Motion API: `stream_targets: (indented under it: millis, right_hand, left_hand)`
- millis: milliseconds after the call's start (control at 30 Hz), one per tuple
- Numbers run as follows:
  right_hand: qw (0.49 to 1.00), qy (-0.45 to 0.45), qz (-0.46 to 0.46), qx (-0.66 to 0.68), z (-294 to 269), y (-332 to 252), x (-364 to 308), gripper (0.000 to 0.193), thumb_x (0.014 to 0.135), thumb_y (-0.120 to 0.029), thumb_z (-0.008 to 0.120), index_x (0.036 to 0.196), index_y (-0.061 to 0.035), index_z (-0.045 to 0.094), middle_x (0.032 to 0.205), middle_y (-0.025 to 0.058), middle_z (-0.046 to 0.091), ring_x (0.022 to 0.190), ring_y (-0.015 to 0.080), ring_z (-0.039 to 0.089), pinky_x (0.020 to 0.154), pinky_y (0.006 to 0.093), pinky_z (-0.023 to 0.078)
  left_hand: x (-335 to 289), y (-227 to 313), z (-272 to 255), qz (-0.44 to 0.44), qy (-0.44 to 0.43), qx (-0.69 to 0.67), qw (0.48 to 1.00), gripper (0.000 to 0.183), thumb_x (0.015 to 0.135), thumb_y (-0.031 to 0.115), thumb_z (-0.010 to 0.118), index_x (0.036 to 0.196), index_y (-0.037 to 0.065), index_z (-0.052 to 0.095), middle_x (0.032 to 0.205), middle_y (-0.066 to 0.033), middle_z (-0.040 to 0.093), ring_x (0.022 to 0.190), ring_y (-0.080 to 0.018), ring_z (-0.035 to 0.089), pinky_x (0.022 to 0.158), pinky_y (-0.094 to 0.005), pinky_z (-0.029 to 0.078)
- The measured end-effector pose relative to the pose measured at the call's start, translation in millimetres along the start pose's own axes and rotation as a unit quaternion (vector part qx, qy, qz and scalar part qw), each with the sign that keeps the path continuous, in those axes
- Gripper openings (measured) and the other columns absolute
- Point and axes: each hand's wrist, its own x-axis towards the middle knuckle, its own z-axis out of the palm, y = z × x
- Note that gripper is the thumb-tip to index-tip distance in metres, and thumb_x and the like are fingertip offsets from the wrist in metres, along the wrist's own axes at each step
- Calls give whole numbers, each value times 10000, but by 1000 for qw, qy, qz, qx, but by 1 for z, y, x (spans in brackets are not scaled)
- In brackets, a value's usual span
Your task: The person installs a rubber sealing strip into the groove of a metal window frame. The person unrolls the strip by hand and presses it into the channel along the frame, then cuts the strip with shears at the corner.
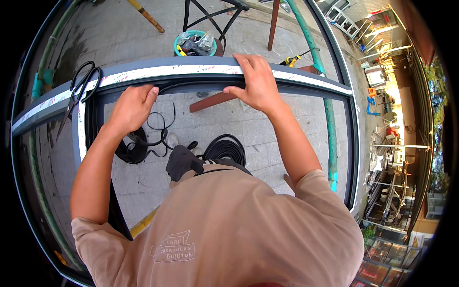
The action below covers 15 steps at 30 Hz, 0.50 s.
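A grey metal frame bar point(181, 70) with white protective film crosses in front of me. My right hand point(256, 85) grips it, fingers over the top and thumb on the inner side. To the left, my left hand point(131, 109) is closed at the bar's inner edge, thumb against bent fingers. A black rubber strip point(189, 86) runs along the inner groove between both hands, one end passing into the left fingers, which partly hide it. Black-handled scissors point(71, 105) lie across the frame's left corner, blades pointing down toward me.
Below, a coil of black strip point(224, 149) and a looser coil point(132, 149) lie on the paved floor. A teal basin point(195, 34) of bagged parts stands beyond the bar. Green pipes point(331, 138) support the frame; a yellow-handled tool point(292, 61) sits beyond at right.
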Motion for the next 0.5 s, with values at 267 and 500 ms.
stream_targets:
  millis: [267,500]
  right_hand:
    - [997,74,5,-37,28,-17,3,821,716,-324,999,1411,-46,660,1293,160,696,1199,405,647,1108,559,477]
    - [996,74,-10,-58,27,-17,5,845,724,-331,994,1445,-48,656,1287,158,686,1235,406,641,1204,580,438]
  left_hand:
    - [0,4,3,-15,31,2,999,482,1169,338,484,994,-53,705,908,-281,729,915,-492,704,845,-524,533]
    - [2,4,8,-29,44,-25,998,493,1168,362,492,998,-44,714,908,-269,735,914,-483,711,840,-521,536]
